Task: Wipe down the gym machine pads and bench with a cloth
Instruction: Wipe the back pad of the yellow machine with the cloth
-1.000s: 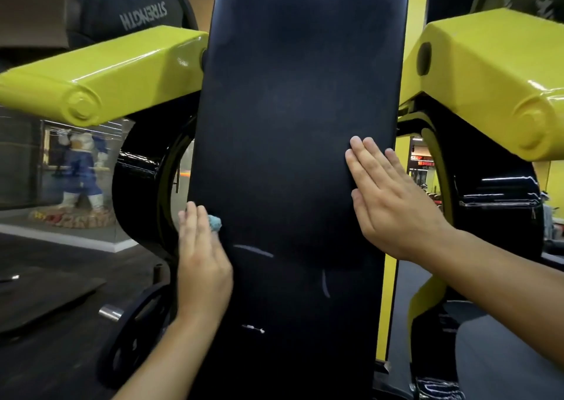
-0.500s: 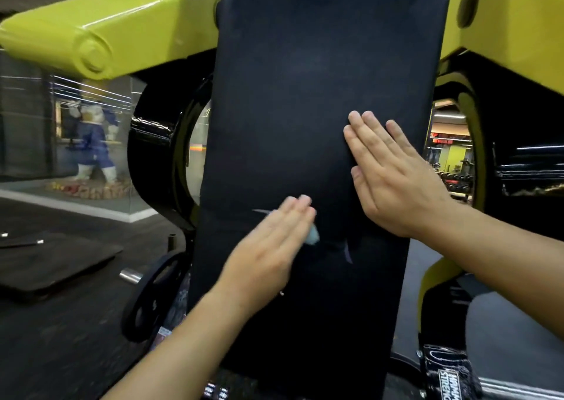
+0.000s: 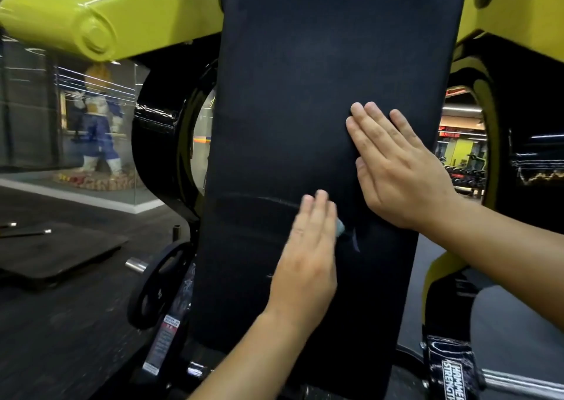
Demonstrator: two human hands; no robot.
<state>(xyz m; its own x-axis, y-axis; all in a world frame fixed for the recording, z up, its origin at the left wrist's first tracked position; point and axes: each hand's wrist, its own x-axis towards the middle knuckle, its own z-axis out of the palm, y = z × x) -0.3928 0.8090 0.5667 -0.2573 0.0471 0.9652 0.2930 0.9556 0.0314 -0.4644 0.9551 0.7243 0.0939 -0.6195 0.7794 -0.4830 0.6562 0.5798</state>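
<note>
Wiping the upright back pad, mid-stroke.

Left hand (image 3: 305, 247): grip flat, fingers straight and together, pressing a small blue cloth (image 3: 339, 229) to the black pad (image 3: 305, 79); only a corner shows. Right hand (image 3: 393, 167) spread flat beside it, bracing. Pale streaks (image 3: 355, 242) sit just by the cloth. Best judged: even pressure, overlapping passes across them, yellow frame (image 3: 106, 12) untouched.

Upright black back pad (image 3: 320, 79) carrying both hands

Right hand (image 3: 396, 167) is lying flat on it; left hand (image 3: 308, 247) is pressing a small blue cloth (image 3: 339, 228) against it.
</note>
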